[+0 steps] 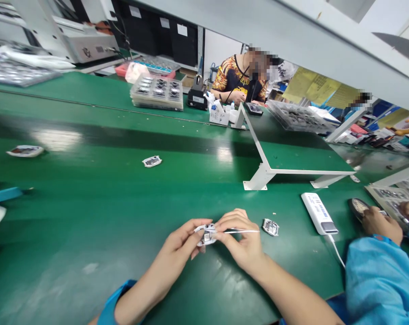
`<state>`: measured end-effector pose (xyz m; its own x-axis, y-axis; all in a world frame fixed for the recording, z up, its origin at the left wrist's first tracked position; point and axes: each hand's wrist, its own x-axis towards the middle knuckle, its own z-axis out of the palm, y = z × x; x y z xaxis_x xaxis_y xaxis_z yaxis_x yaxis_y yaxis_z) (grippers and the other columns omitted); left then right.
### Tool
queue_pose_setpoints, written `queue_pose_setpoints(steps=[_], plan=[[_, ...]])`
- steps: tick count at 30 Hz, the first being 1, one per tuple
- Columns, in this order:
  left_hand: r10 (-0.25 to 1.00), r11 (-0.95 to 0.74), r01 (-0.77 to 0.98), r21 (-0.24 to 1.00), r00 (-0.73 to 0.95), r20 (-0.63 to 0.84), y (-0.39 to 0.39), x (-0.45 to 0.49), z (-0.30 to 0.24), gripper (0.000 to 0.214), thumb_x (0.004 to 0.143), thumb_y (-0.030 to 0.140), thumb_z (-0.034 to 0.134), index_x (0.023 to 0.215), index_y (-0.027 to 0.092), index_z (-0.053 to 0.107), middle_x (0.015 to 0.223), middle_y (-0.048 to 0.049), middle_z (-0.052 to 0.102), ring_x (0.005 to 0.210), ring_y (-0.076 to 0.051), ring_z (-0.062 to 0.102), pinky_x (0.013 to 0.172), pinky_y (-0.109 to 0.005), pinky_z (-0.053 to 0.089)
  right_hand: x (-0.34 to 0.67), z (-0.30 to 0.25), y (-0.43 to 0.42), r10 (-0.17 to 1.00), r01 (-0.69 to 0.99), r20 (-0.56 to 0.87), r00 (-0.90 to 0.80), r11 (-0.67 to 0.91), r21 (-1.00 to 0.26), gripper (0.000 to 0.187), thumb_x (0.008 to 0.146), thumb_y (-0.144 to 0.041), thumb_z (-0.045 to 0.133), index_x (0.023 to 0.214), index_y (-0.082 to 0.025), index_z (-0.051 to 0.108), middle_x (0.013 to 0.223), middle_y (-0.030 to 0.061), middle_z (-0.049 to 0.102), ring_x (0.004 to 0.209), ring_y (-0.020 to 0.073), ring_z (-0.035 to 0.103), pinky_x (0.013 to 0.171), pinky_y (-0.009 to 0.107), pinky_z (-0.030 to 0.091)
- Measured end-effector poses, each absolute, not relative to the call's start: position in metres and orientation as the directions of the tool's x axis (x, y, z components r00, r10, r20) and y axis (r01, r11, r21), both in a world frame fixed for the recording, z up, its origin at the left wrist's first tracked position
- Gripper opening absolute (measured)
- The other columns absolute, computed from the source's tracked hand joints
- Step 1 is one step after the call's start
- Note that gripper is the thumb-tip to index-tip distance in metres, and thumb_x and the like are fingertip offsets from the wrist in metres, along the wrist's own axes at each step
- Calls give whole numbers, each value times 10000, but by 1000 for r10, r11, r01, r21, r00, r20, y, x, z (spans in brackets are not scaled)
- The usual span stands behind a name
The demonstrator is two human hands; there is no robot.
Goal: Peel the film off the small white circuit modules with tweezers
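Looks like the left hand (182, 241) has its fingers clamped on the small white casing (207, 236) over the counter (129, 212), probably steadying it while the right hand's (241, 237) fingers pinch a thin white stick (243, 231) beside it.

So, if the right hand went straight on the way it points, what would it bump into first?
Probably the small white-framed part, which the right hand already seems to touch. Next would come the left hand holding it, though depth is unclear.
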<state>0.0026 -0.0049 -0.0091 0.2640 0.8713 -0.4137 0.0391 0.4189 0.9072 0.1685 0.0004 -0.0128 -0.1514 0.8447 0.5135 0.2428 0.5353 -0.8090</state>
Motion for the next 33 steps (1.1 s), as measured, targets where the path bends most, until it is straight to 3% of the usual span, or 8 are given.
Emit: queue_pose_setpoints(steps=[5, 11, 18, 25, 27, 33], plan=[[872, 431, 36, 902, 243, -426, -5, 2, -10, 517, 736, 527, 520, 1074, 137, 547, 770, 2, 527, 616, -34, 440, 534, -129, 347, 171, -14, 0, 947, 133, 311, -79, 319, -938, 53, 819, -222, 650, 802, -174, 635, 800, 54, 680, 782, 177, 635, 752, 333, 479], [887, 398, 34, 917, 241, -394, -5, 0, -11, 482, 757, 512, 502, 1057, 139, 555, 772, -3, 530, 609, -35, 435, 531, -132, 343, 172, -18, 3, 988, 66, 123, -93, 129, -989, 133, 797, -279, 661, 786, -152, 626, 779, 48, 665, 732, 154, 611, 699, 283, 474], [876, 402, 78, 912, 256, -408, -4, 1, -9, 459, 777, 483, 475, 1063, 127, 528, 754, 8, 511, 619, -33, 426, 547, -131, 333, 171, -17, 2, 984, 75, 150, -94, 157, -985, 137, 803, -290, 659, 796, -157, 625, 795, 41, 657, 763, 155, 607, 734, 281, 463], [876, 405, 72, 911, 254, -410, -5, 2, -10, 442, 783, 476, 483, 1056, 130, 527, 735, 10, 510, 614, -35, 427, 544, -134, 338, 172, -18, 5, 995, 39, 11, -99, 15, -999, 184, 775, -329, 681, 758, -155, 620, 704, 20, 637, 668, 136, 576, 656, 260, 446], [872, 431, 26, 902, 244, -423, -5, 2, -11, 420, 787, 456, 493, 1055, 135, 528, 743, 9, 511, 611, -33, 426, 536, -133, 339, 171, -18, 5, 995, 26, 44, -93, 47, -999, 168, 779, -313, 680, 761, -157, 621, 713, 21, 647, 672, 139, 591, 656, 262, 457], [825, 542, -135, 829, 271, -496, -6, 4, -6, 402, 751, 401, 557, 1043, 127, 525, 818, -2, 515, 627, -35, 455, 525, -142, 373, 171, -16, 2, 935, 139, 350, -61, 355, -924, 42, 796, -200, 678, 800, -172, 647, 803, 44, 682, 786, 171, 635, 763, 321, 480]])
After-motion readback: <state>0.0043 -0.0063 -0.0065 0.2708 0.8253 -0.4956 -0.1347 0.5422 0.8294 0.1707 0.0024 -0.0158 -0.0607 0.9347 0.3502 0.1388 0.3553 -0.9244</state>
